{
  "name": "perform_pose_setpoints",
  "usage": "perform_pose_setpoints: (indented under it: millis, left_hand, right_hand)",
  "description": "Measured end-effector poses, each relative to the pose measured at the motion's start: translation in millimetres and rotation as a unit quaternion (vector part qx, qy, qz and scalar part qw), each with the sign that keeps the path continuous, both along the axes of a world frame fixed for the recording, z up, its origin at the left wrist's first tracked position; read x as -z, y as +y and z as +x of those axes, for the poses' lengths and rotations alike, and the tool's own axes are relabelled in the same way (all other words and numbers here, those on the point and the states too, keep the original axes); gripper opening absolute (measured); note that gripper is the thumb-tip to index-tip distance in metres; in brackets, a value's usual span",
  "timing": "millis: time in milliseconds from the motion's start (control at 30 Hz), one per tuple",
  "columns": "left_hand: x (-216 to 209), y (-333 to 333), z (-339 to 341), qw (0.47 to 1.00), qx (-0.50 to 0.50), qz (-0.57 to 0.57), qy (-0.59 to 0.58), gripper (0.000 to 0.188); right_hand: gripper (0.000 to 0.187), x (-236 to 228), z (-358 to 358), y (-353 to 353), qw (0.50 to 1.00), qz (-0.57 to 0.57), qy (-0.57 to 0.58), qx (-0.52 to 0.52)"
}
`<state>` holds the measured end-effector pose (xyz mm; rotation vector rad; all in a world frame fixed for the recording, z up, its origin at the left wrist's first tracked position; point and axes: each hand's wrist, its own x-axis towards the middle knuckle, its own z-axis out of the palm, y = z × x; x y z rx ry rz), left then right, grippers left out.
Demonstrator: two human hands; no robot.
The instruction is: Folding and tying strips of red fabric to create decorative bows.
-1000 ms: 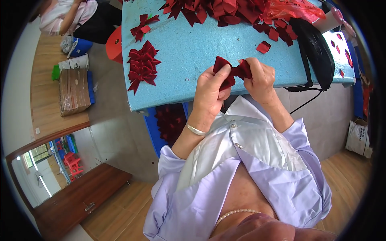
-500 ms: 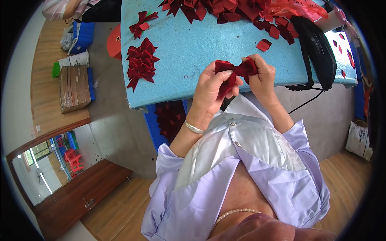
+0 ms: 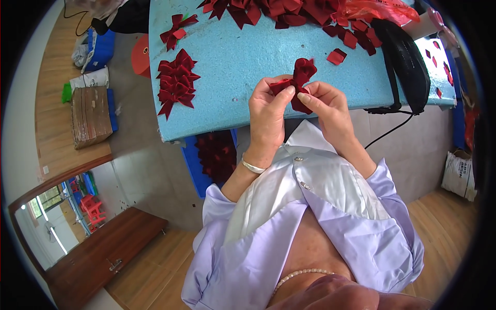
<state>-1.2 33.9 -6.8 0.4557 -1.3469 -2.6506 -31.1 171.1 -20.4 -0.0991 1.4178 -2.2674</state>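
Note:
Between both hands, over the near edge of the blue table (image 3: 232, 95), is a dark red velvet bow (image 3: 304, 71). My left hand (image 3: 268, 111) pinches its left side with the thumb on top near the knot. My right hand (image 3: 330, 106) grips the bow's centre and a lower tail between thumb and fingers. One loop stands up above the fingertips; part of the bow is hidden behind the fingers. On the table's left lies a stack of finished-looking red bows (image 3: 177, 82), with a single bow (image 3: 178, 31) beyond it.
A large heap of red ribbon pieces (image 3: 310, 13) covers the table's far side. A red loop piece (image 3: 337, 56) lies apart from it. To the right rests a black bag (image 3: 405, 67) with a strap. Below the table, a blue crate (image 3: 192, 170) holds more red bows.
The bow has turned, so one loop now points up instead of sideways. My right hand has moved down and its thumb now presses near the bow's centre beside my left thumb.

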Motion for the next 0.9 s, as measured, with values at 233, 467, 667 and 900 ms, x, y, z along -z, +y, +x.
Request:
perform_pose_setpoints:
  millis: [233, 467, 667, 900]
  left_hand:
    - [2.8, -11.6, 2.5, 0.999, 0.002, -0.034, 0.01, 0.013]
    - [-5.1, -17.4, -2.1, 0.966, 0.064, -0.248, 0.028, 0.015]
    - [-2.8, -17.6, -8.6, 0.996, 0.063, -0.061, -0.017, 0.015]
    - [6.1, -29.5, -14.6, 0.987, 0.119, -0.108, -0.028, 0.019]
  right_hand:
    - [0.006, -2.5, -8.7, 2.3, 0.987, -0.085, -0.13, -0.046]
    - [0.007, 0.3, -8.4, 3.5, 0.99, -0.072, -0.1, -0.061]
    - [0.005, -2.3, -5.0, 1.2, 0.997, -0.004, -0.069, -0.042]
    - [0.007, -9.9, -5.9, -0.7, 0.991, 0.015, -0.122, -0.051]
